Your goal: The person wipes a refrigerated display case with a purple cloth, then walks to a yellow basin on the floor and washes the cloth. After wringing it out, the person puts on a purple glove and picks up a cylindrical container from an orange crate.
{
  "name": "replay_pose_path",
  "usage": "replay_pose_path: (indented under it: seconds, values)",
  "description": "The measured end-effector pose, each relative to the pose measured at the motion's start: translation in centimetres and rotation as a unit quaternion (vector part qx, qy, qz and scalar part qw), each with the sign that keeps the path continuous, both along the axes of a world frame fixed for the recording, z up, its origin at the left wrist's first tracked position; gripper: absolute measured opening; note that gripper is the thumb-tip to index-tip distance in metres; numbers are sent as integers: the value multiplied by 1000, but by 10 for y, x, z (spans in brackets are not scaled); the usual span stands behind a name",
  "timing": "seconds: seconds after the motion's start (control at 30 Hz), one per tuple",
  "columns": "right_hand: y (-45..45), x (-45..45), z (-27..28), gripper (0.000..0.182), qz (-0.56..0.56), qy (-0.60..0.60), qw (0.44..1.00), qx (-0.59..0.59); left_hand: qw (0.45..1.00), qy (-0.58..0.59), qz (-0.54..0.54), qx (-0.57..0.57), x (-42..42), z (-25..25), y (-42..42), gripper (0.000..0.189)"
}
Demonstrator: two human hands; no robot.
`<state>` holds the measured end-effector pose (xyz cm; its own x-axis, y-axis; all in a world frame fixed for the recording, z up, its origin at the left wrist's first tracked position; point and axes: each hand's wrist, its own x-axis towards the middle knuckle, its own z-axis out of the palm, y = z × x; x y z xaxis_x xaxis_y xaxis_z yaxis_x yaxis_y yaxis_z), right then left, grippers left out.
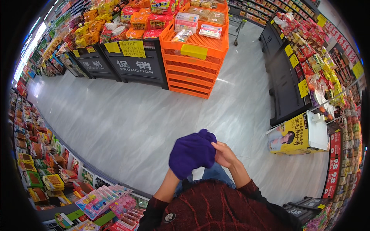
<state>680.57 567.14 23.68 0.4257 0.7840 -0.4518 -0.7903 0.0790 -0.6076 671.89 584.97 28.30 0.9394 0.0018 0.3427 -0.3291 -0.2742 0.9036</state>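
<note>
A folded or bunched purple cloth (190, 153) is held up in front of my body, above the grey floor. My right hand (224, 154) pinches its right edge, with the thumb on top. The cloth covers my left hand (174, 173) almost wholly; only the wrist shows below it, so its fingers are hidden. Under the cloth, part of my blue jeans shows.
Ahead stands a stack of orange plastic crates (193, 72) with packaged goods on top, beside black promotion bins (136, 68) of instant noodles. Shelves of packaged snacks (55, 182) run along the left. On the right are a yellow display box (292, 135), dark bins (289, 83) and a shopping cart (238, 24) farther off.
</note>
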Motion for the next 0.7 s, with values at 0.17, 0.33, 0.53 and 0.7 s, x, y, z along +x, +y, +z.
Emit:
replay_pose_path:
  seconds: [0.17,0.33,0.53,0.7]
  values:
    - [50,57,-5,36,10,-14,999,-42,977,76,199,-19,14,-17,39,42]
    - [65,132,-8,40,14,-32,999,-38,953,128,265,75,81,1,55,37]
    - [50,246,-8,49,-63,-126,988,-59,886,8,273,374,199,38,71,11]
    - [54,303,-6,75,-22,-46,999,3,961,42,144,232,286,28,66,23]
